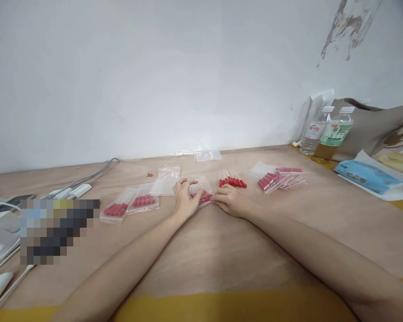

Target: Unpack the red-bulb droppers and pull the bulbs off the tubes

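While left hand (187, 199) touches filled bag (206, 196) | right hand (231, 201) meets its edge

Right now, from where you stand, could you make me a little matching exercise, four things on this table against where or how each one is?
Things:
1. The person's left hand
2. The loose red-tipped white sticks
3. The blue soft plastic pack
4. The plastic bottle with a green label

Places and states:
A. Lying just beyond the right hand
B. Topped with a white cap, amber liquid inside
C. Thumb over a clear plastic bag
D. White sheet sticking up from it

Right pairs: 1-C, 2-A, 3-D, 4-B.
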`<state>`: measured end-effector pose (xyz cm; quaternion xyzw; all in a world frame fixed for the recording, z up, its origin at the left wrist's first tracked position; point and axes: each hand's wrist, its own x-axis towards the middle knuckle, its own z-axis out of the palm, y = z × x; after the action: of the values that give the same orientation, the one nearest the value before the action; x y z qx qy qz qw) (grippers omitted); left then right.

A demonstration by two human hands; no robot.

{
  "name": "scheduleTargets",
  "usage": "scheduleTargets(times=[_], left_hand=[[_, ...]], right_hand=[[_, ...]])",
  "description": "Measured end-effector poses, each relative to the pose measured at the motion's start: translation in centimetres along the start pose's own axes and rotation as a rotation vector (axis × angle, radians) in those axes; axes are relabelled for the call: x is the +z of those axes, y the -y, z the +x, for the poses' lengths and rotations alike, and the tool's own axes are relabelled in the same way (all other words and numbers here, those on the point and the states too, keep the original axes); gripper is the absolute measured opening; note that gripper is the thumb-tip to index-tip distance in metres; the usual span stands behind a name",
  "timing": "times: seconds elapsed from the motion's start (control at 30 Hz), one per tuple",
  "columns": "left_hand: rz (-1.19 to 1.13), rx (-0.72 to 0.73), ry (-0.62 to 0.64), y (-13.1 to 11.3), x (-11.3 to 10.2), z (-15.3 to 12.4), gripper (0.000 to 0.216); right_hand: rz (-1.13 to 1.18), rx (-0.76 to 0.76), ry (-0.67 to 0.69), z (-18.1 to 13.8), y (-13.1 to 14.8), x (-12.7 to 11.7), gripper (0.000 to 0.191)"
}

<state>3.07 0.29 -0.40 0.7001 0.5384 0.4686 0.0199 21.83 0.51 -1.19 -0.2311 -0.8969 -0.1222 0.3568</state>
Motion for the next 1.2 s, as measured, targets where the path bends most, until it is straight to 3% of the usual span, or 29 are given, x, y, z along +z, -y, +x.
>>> scheduleTargets(times=[0.17, 0.33, 0.43, 0.63, 0.8, 1.07, 1.2], left_hand=[[-0.054, 0.428, 0.294, -0.9, -2.2, -1.7, 0.02], [-0.045, 0.483, 0.289, -0.5, -2.4, -2.0, 0.017], [-0.074, 0.453, 0.313, -0.2, -2.2, -1.7, 0.017], [-0.191, 0.176, 0.402, 0.7, -2.1, -1.0, 0.011], [-0.285, 0.044, 0.45, 1.1, -1.9, -0.8, 0.012], [-0.347, -0.033, 0.397, 0.7, -1.7, -0.8, 0.013], [-0.315, 0.0, 0.368, 0.7, -1.6, -0.6, 0.015]], right_hand=[[-0.016, 0.025, -0.023, 0.0, 0.2, -0.1, 0.019], [-0.006, 0.043, -0.008, 0.0, 0.4, -0.3, 0.017], [-0.016, 0.059, -0.018, 0.1, 0.5, -0.4, 0.016], [-0.021, -0.014, -0.002, 0.4, 0.7, -0.4, 0.016], [-0.028, -0.002, -0.01, 0.3, 0.6, -0.4, 0.016], [-0.146, -0.051, -0.041, 1.0, 1.2, 0.1, 0.018], [-0.167, -0.083, -0.041, 1.3, 1.5, 0.1, 0.021]])
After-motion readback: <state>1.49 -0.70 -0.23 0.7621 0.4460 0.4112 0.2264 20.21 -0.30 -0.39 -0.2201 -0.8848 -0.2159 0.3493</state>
